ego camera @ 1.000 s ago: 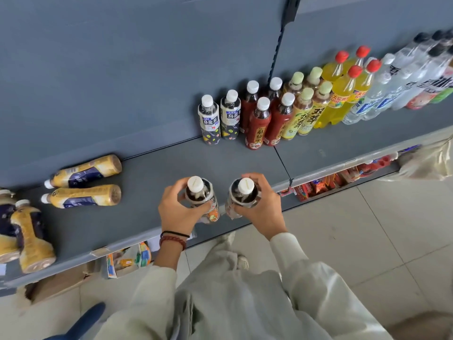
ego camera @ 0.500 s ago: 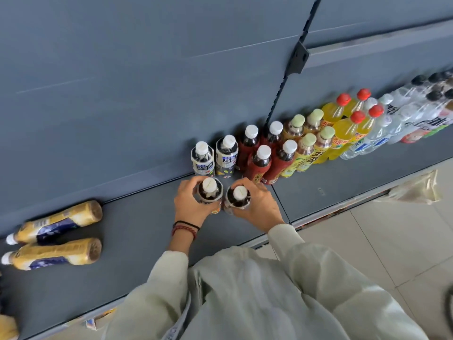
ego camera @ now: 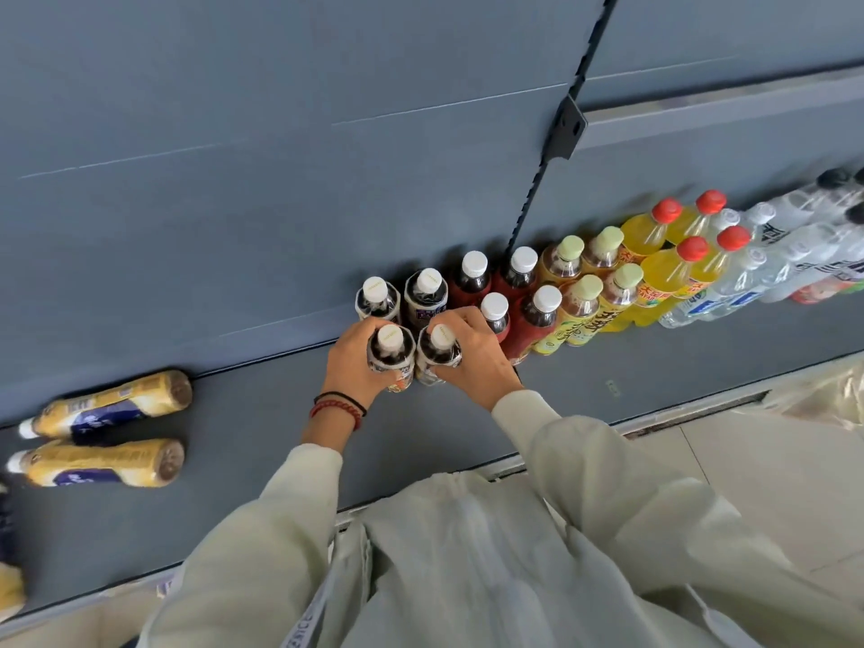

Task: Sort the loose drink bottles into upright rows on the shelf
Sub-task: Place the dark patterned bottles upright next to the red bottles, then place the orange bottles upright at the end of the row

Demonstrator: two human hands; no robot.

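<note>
Setting two dark bottles upright on the shelf point(ego camera: 262, 441). Left hand point(ego camera: 357, 367) wrapped tight on one dark bottle point(ego camera: 392, 355), right hand point(ego camera: 472, 350) on the other point(ego camera: 437, 353), just in front of two matching ones point(ego camera: 378, 297). Next: let go gently (no tipping). Two yellow bottles point(ego camera: 110, 406) lying down, waiting.

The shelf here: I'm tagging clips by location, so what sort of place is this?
Probably a shop aisle: a long grey shelf on slotted uprights, drinks grouped by brand such as red-capped yellow bottles, tiled floor.
</note>
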